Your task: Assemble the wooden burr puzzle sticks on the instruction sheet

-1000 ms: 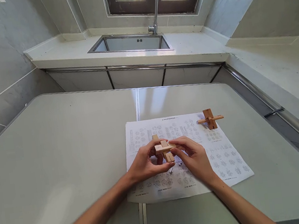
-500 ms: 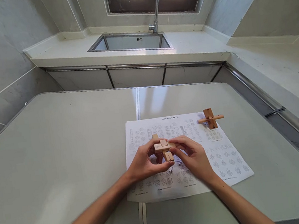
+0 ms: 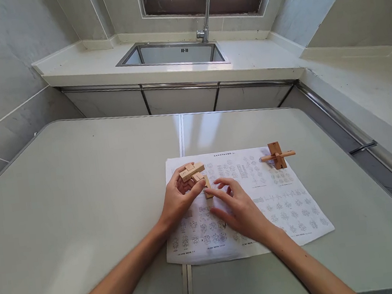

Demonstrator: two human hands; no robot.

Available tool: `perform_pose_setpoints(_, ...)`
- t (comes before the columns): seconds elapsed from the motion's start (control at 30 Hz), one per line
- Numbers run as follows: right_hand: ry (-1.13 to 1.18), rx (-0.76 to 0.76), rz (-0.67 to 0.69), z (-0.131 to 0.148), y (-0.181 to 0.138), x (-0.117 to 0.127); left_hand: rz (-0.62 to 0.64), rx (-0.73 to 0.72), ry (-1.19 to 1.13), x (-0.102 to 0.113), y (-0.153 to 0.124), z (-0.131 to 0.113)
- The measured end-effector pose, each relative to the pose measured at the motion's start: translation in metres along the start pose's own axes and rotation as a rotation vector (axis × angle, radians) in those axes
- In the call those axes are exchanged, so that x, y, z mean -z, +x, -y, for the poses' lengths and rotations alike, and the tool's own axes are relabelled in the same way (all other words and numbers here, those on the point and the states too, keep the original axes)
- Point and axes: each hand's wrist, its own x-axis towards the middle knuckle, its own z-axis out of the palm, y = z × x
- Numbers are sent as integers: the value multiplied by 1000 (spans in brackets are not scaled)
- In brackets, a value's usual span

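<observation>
My left hand (image 3: 178,200) pinches a light wooden interlocking puzzle (image 3: 195,175) and holds it just above a printed instruction sheet (image 3: 296,206). My right hand (image 3: 238,208) lies beside it with its fingers spread over the sheet; its fingertips are close to the puzzle's lower block but hold nothing. A second, darker wooden cross-shaped puzzle (image 3: 276,155) stands on the sheet's far right corner, away from both hands.
The sheet lies on a pale grey table (image 3: 81,204) with a seam down its middle. Beyond the table's far edge runs a white counter with a steel sink (image 3: 173,53) and a tap (image 3: 205,10). A metal-edged counter (image 3: 352,113) borders the right side.
My left hand has carried the puzzle forward and to the left. My right hand has let go of it and opened over the sheet.
</observation>
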Motion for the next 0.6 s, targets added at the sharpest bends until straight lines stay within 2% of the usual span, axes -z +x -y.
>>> perform_pose_setpoints(0.1, -16, 1, 3, 1, 1, -1, 35, -15, 19, 0, 0, 2)
perform_pose_setpoints(0.37, 48, -130, -38, 0, 2, 2, 99, -87, 167, 0, -1, 7)
perform_pose_setpoints(0.6, 192, -291, -143, -2, 4, 13, 142, -109, 248, 0, -4, 7)
